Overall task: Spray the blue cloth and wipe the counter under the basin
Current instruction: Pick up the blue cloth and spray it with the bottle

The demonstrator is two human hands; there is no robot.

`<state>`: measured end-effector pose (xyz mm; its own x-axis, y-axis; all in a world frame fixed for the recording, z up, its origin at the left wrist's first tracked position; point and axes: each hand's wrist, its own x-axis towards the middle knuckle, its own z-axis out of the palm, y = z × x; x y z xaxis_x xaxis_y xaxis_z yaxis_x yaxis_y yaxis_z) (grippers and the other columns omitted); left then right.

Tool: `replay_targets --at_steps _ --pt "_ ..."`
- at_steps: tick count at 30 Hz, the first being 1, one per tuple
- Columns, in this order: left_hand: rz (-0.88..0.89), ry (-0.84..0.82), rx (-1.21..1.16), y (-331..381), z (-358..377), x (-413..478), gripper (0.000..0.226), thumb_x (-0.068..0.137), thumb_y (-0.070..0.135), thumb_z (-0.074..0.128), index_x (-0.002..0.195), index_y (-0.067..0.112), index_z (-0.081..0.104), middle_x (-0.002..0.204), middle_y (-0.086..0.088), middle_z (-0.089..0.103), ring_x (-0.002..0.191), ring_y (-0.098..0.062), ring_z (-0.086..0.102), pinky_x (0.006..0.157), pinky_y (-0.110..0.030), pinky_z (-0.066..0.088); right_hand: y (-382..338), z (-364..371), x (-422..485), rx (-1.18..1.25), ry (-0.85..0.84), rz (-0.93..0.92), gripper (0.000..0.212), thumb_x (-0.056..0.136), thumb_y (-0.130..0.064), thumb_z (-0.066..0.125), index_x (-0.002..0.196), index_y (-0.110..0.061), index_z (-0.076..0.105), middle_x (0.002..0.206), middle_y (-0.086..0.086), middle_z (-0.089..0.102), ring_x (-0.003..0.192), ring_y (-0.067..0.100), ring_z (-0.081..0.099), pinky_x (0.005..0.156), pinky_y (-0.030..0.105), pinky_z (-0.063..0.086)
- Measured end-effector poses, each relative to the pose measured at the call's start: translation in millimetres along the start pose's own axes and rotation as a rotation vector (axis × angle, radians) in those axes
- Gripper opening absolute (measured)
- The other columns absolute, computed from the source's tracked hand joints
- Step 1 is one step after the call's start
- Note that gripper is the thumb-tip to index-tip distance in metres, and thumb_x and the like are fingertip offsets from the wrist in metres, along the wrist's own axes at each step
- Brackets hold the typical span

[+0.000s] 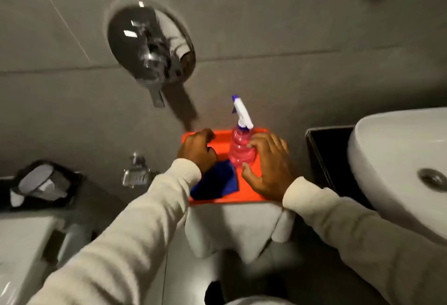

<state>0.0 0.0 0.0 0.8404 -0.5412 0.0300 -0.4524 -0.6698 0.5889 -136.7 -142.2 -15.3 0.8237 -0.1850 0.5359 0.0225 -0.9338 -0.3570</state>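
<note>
An orange tray [251, 198] sits on a pale ledge against the grey wall. On it stands a pink spray bottle [239, 150] with a white and blue trigger head, upright. A dark blue cloth [217, 183] lies folded at the tray's front left. My left hand [197, 150] hovers over the tray's left side with fingers curled in and nothing visibly in it; its wrist covers part of the cloth. My right hand [268, 167] is spread right beside the bottle, fingertips at its side, not closed around it. The white basin [396, 159] is on the right, over a black counter [324, 154].
A chrome mixer plate with a lever [150, 48] is on the tiled wall above. A small chrome valve [135, 174] sits left of the tray. A black holder with a clear item [41, 183] and a white fixture [21, 244] are at the left.
</note>
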Motion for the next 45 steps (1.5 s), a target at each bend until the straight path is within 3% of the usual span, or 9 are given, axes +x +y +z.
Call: replay_targets --at_steps 5,12,16,21,27,31,37,40,45 --pt "-0.412 -0.398 0.272 -34 34 13 0.054 0.079 0.02 0.063 0.125 -0.001 0.045 0.13 -0.028 0.053 0.118 -0.043 0.053 0.094 -0.041 0.045 19 37 -9 0.175 -0.078 0.255 0.032 0.067 -0.021 0.067 0.09 -0.004 0.052 0.088 0.014 0.057 0.079 0.034 0.056 0.072 0.046 0.05" --pt "-0.605 -0.458 0.309 -40 72 16 0.081 0.086 0.028 0.055 0.145 -0.004 0.009 0.149 -0.024 0.034 0.136 -0.039 0.038 0.111 -0.046 0.031 41 69 77 0.395 0.01 0.486 0.065 0.062 -0.039 0.084 0.111 -0.012 0.051 0.107 0.002 0.06 0.094 0.017 0.057 0.084 0.025 0.045" --pt "-0.686 -0.333 0.064 -46 73 21 0.061 0.078 0.019 0.065 0.132 0.001 0.043 0.134 -0.019 0.055 0.123 -0.035 0.054 0.1 -0.037 0.044 47 85 111 0.493 0.024 0.541 0.031 0.067 -0.025 0.07 0.096 -0.026 0.059 0.086 -0.009 0.065 0.08 0.015 0.06 0.084 0.029 0.053" --pt "-0.797 -0.233 -0.333 -51 68 14 0.032 0.066 0.01 0.07 0.096 -0.001 0.067 0.095 -0.016 0.071 0.082 -0.028 0.066 0.07 -0.031 0.051 43 86 127 0.678 -0.05 0.556 0.046 0.063 -0.009 0.053 0.099 -0.032 0.069 0.098 0.004 0.074 0.09 0.033 0.07 0.079 0.055 0.058" --pt "-0.628 -0.246 -0.708 -55 47 14 0.027 0.064 -0.008 0.069 0.078 0.014 0.062 0.072 -0.005 0.062 0.064 -0.021 0.057 0.054 -0.021 0.051 40 34 150 0.639 -0.595 0.268 0.054 0.068 0.004 0.058 0.11 -0.027 0.069 0.088 -0.005 0.075 0.059 0.017 0.069 0.056 0.028 0.057" --pt "-0.523 -0.214 -0.91 -52 34 5 0.048 0.05 0.0 0.073 0.094 0.016 0.06 0.098 -0.015 0.063 0.088 -0.029 0.061 0.089 -0.045 0.053 39 6 129 0.259 -1.029 0.046 0.048 0.084 -0.007 0.071 0.13 -0.01 0.057 0.116 -0.016 0.055 0.094 -0.01 0.054 0.08 -0.009 0.036" --pt "-0.422 -0.252 -1.008 -47 30 -13 0.061 0.051 -0.004 0.072 0.108 0.015 0.06 0.105 -0.016 0.063 0.094 -0.03 0.06 0.09 -0.047 0.052 43 -5 92 -0.086 -1.101 -0.065 0.044 0.091 -0.041 0.059 0.134 -0.034 0.052 0.132 0.002 0.063 0.109 0.019 0.06 0.1 0.022 0.042" --pt "-0.392 -0.301 -1.073 -44 32 -23 0.062 0.061 -0.018 0.066 0.114 0.014 0.058 0.107 -0.016 0.063 0.095 -0.033 0.061 0.084 -0.043 0.053 35 -10 82 -0.041 -0.998 -0.026 0.049 0.087 -0.044 0.064 0.133 -0.036 0.052 0.107 0.013 0.068 0.083 0.016 0.055 0.073 0.016 0.036" --pt "-0.384 -0.334 -1.157 -39 31 -35 0.066 0.054 -0.011 0.065 0.115 0.013 0.059 0.105 -0.016 0.065 0.093 -0.034 0.064 0.081 -0.046 0.056 19 -16 72 -0.063 -0.945 0.08 0.036 0.078 -0.042 0.074 0.113 -0.032 0.069 0.062 -0.004 0.043 0.067 0.02 0.046 0.067 0.027 0.037"
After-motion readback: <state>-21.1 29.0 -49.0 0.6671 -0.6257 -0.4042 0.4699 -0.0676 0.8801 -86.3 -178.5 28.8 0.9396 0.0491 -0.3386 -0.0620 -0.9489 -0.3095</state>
